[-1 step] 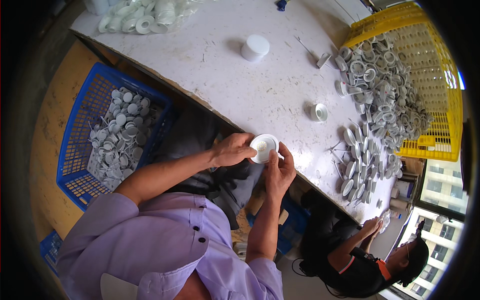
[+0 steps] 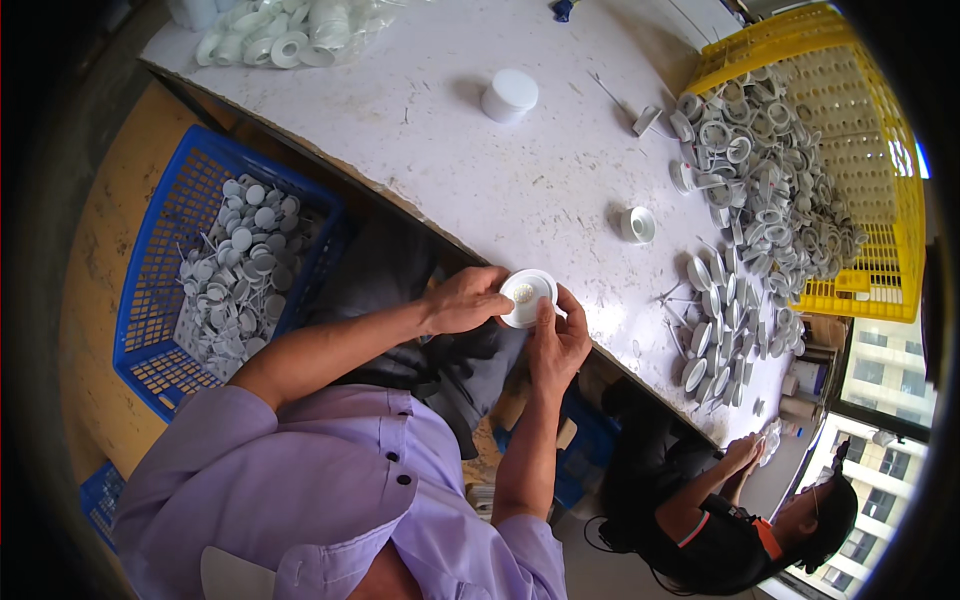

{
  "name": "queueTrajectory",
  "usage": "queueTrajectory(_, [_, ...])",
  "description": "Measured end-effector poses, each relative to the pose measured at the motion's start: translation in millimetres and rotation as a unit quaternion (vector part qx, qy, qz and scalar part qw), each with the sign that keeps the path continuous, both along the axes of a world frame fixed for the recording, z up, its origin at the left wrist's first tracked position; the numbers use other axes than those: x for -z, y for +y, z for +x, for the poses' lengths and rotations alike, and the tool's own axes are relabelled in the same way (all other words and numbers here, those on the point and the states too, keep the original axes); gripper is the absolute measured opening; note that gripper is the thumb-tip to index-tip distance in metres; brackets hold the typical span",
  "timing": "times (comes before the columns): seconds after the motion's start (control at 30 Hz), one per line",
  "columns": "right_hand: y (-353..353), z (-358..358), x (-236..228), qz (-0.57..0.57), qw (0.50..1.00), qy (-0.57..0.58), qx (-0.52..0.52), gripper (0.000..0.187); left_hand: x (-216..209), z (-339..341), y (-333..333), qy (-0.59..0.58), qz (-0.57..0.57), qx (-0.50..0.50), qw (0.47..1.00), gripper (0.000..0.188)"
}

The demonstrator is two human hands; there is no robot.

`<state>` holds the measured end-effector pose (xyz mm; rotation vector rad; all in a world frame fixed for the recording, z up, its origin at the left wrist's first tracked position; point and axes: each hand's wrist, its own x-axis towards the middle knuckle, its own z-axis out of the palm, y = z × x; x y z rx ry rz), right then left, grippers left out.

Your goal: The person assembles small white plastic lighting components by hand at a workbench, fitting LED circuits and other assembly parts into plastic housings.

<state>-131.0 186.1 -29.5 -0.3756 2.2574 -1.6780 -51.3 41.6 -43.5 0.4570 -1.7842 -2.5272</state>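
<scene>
Both my hands hold a round white LED downlight (image 2: 537,284) at the table's near edge, its pale dotted centre facing up. My left hand (image 2: 465,301) grips the rim from the left, with the thumb reaching over into the dish. On the other side my right hand (image 2: 560,342) pinches the rim, thumb on top and fingers behind. Beyond it on the table sits a small silvery-white cup (image 2: 638,226), and farther back stands a white round tub (image 2: 511,96).
Many grey ring-shaped fittings (image 2: 740,150) spill from a tipped yellow crate (image 2: 900,200) on the right. Round lamp parts with stems (image 2: 700,375) lie nearer. Left of me, a blue basket (image 2: 150,250) holds similar parts. A bag of white rings (image 2: 290,48) lies at far left. A co-worker (image 2: 720,510) sits at right.
</scene>
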Motion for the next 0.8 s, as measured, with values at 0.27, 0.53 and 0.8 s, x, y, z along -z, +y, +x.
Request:
queueTrajectory(0.27, [-8,2,15,-0.024,0.998,0.059,0.023,0.014,5,-7,10,-0.031,-0.127,-0.035,0.991,0.028])
queueTrajectory(0.53, [-5,4,23,-0.015,0.998,0.059,0.033,0.013,21,-11,11,0.008,-0.286,-0.064,0.956,0.027])
queueTrajectory(0.8, [-4,0,22,0.02,0.996,0.079,0.035,0.015,3,-12,6,-0.039,-0.137,-0.022,0.99,0.028])
